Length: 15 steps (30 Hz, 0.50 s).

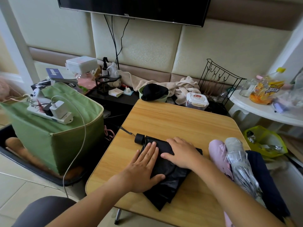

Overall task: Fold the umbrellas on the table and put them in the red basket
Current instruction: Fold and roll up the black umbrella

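Black umbrella point(165, 164) lies collapsed on the wooden table point(188, 122), canopy loose, left hand point(144, 166) and right hand point(180, 153) pressing it flat-fingered; pink-and-silver umbrella point(236, 163) beside it awaits folding; no red basket visible, nothing stowed.

Navy umbrella point(268, 185) lies mostly hidden under silver umbrella point(241, 166).

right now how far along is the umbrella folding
Done: nothing visibly finished; no red basket is in view. In hand: both hands, left and right, press flat on the black umbrella, collapsed with its canopy loose on the table. Left: the pink umbrella and silver umbrella lie at the right, unfolded.
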Tool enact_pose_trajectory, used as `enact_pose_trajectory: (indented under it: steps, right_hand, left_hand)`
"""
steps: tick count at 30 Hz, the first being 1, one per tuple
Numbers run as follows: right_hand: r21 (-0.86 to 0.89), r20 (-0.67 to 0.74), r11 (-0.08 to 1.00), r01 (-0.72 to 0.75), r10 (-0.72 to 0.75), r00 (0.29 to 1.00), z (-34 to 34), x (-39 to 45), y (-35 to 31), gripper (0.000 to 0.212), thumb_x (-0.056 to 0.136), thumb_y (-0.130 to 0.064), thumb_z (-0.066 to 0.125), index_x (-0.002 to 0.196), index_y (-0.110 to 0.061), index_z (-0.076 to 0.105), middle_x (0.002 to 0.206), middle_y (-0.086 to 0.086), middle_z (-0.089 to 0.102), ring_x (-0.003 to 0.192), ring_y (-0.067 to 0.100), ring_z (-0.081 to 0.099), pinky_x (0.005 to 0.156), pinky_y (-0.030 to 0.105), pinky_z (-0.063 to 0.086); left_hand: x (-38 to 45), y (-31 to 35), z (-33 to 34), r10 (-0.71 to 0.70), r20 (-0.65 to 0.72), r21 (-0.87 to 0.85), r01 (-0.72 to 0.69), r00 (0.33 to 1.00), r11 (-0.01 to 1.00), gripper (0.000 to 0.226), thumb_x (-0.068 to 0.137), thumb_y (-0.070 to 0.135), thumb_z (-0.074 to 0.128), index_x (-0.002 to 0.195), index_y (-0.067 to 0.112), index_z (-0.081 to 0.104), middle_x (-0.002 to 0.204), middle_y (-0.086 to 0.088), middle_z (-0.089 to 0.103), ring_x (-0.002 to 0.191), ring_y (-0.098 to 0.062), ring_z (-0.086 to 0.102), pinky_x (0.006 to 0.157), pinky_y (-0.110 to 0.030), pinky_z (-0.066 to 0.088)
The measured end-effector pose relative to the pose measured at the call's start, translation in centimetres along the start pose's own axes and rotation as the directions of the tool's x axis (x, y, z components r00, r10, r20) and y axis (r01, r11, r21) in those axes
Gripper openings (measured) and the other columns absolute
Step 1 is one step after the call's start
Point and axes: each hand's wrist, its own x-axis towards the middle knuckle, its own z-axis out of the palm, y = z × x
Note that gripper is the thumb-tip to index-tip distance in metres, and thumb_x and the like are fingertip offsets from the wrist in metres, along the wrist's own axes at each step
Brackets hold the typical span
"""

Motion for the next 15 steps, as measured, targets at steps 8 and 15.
enact_pose_trajectory:
  steps: [8,15]
  right_hand:
    - [0.200,0.180,0.980,-0.018,-0.019,0.983,-3.3,2.3,0.3,0.047,0.085,-0.050,0.078,0.115,-0.015,0.067,0.106,0.007,0.070,0.096,0.027,0.064,0.070,0.036,0.044]
    - [0.494,0.201,0.867,-0.057,-0.050,0.978,-4.5,1.6,1.5,0.029,0.087,-0.040,0.074,0.109,-0.023,0.073,0.107,0.002,0.076,0.100,0.024,0.071,0.082,0.038,0.053]
  left_hand:
    - [0.8,-0.1,-1.2,-0.294,-0.395,-0.563,0.023,0.870,0.826,0.041,0.098,0.050,0.060,0.111,0.018,0.040,0.122,0.004,0.028,0.122,-0.019,0.032,0.109,-0.034,0.032]
    - [0.9,-1.4,-4.5,-0.448,0.036,-0.962,0.152,0.893,0.225,0.094,0.082,0.047,0.083,0.146,0.023,0.019,0.119,0.006,0.056,0.105,-0.011,0.062,0.089,-0.033,0.054]
